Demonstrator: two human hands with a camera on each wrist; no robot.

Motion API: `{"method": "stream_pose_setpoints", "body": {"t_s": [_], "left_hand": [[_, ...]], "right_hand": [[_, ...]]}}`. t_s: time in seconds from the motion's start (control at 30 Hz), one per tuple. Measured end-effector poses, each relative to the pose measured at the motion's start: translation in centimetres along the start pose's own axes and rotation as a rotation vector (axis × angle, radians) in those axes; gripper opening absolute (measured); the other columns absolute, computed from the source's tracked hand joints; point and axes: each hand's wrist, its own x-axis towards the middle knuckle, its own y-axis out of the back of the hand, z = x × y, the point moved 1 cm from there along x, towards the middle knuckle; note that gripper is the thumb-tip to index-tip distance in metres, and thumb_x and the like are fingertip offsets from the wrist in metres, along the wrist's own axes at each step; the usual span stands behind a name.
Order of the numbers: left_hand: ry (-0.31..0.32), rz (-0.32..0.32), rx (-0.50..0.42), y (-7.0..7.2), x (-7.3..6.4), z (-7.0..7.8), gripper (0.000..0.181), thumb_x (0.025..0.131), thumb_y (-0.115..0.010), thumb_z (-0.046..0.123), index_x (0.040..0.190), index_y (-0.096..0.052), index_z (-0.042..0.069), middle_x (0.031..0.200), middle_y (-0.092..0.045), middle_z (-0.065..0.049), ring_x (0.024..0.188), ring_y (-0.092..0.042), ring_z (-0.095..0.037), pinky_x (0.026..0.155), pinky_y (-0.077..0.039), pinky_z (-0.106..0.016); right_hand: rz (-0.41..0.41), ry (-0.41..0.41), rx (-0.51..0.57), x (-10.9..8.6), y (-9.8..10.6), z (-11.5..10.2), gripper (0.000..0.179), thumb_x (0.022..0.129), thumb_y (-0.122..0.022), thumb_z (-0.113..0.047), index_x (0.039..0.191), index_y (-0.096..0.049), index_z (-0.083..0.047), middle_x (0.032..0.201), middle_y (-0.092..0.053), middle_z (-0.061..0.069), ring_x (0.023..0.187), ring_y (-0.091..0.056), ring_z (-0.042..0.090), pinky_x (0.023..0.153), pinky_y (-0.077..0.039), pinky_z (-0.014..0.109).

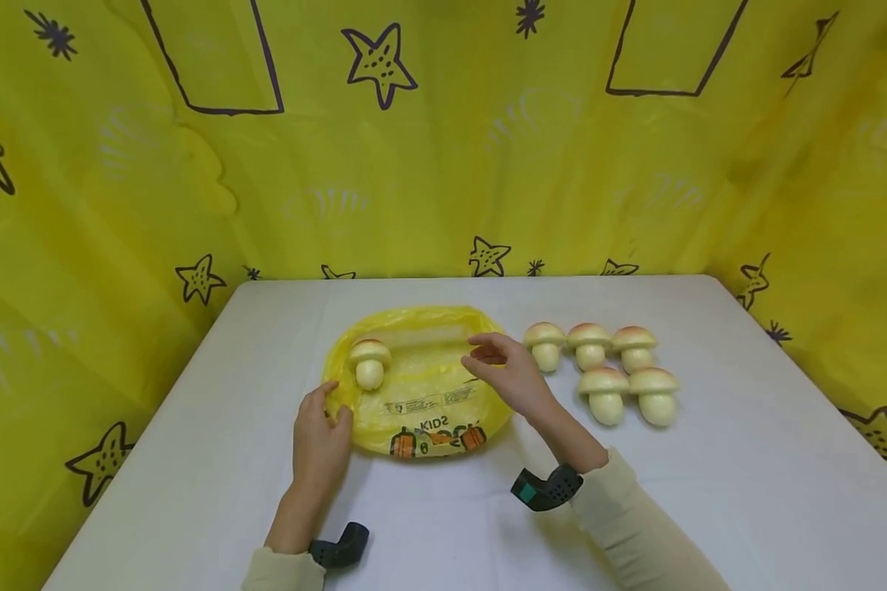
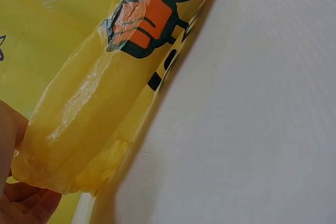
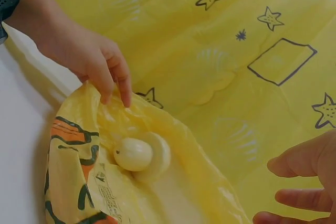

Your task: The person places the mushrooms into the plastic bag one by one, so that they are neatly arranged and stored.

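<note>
A yellow plastic bag (image 1: pixel 421 382) with printed lettering and orange figures lies spread open on the white table. Inside it, toward the left, sits one toy mushroom (image 1: pixel 370 365) with a reddish cap; the right wrist view also shows this mushroom (image 3: pixel 139 155) within the bag. My left hand (image 1: pixel 321 439) pinches the bag's left rim between thumb and fingers. In the left wrist view, part of that hand (image 2: pixel 29 203) shows at the bag's edge. Over the bag's right side is my right hand (image 1: pixel 513 373), fingers parted and holding nothing.
Several more toy mushrooms (image 1: pixel 605 394) stand in two rows right of the bag. A white cloth covers the table (image 1: pixel 192 476). Behind and at both sides hangs a yellow curtain (image 1: pixel 443 164) with drawn stars. Each wrist wears a black device (image 1: pixel 547 488).
</note>
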Motion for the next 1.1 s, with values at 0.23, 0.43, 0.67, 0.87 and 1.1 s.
{"method": "stream_pose_setpoints", "body": {"t_s": [0.23, 0.43, 0.67, 0.87, 1.1], "left_hand": [[-0.003, 0.002, 0.002, 0.1, 0.0, -0.1, 0.038, 0.085, -0.05, 0.006, 0.121, -0.05, -0.006, 0.122, -0.047, -0.024, 0.115, -0.043, -0.037, 0.093, -0.035, -0.049], [-0.005, 0.002, -0.007, 0.1, 0.0, -0.1, 0.038, 0.085, -0.05, 0.005, 0.121, -0.05, -0.006, 0.121, -0.047, -0.024, 0.115, -0.043, -0.037, 0.094, -0.034, -0.048], [-0.003, -0.004, -0.002, 0.0, 0.0, -0.2, 0.038, 0.086, -0.05, 0.006, 0.122, -0.049, -0.006, 0.122, -0.047, -0.024, 0.115, -0.043, -0.036, 0.094, -0.034, -0.048], [-0.004, 0.001, 0.0, 0.1, 0.1, -0.2, 0.038, 0.085, -0.05, 0.006, 0.121, -0.049, -0.006, 0.122, -0.047, -0.024, 0.116, -0.042, -0.037, 0.095, -0.033, -0.048], [0.003, -0.007, 0.001, 0.0, 0.1, -0.2, 0.038, 0.086, -0.05, 0.006, 0.122, -0.049, -0.006, 0.122, -0.047, -0.023, 0.116, -0.042, -0.036, 0.096, -0.033, -0.048]], "right_hand": [[0.017, -0.005, -0.012, -0.4, 1.3, 0.1, 0.036, 0.086, -0.064, -0.018, 0.116, -0.058, 0.001, 0.101, -0.061, 0.014, 0.096, -0.056, 0.029, 0.08, -0.047, 0.038], [0.057, -0.035, -0.031, -0.5, 2.6, 0.3, 0.038, 0.086, -0.063, -0.018, 0.117, -0.057, 0.002, 0.103, -0.06, 0.015, 0.095, -0.056, 0.029, 0.079, -0.046, 0.037], [0.064, -0.07, -0.025, -0.6, 3.8, 0.5, 0.039, 0.087, -0.062, -0.019, 0.119, -0.055, 0.001, 0.105, -0.058, 0.016, 0.095, -0.054, 0.028, 0.081, -0.045, 0.037], [0.086, -0.07, -0.022, -0.7, 4.7, 0.8, 0.037, 0.087, -0.062, -0.019, 0.119, -0.056, 0.001, 0.107, -0.058, 0.017, 0.096, -0.055, 0.029, 0.082, -0.045, 0.037], [0.107, -0.107, 0.005, -1.1, 6.2, 1.2, 0.04, 0.088, -0.062, -0.019, 0.121, -0.054, 0.002, 0.109, -0.057, 0.017, 0.098, -0.053, 0.027, 0.076, -0.044, 0.024]]}}
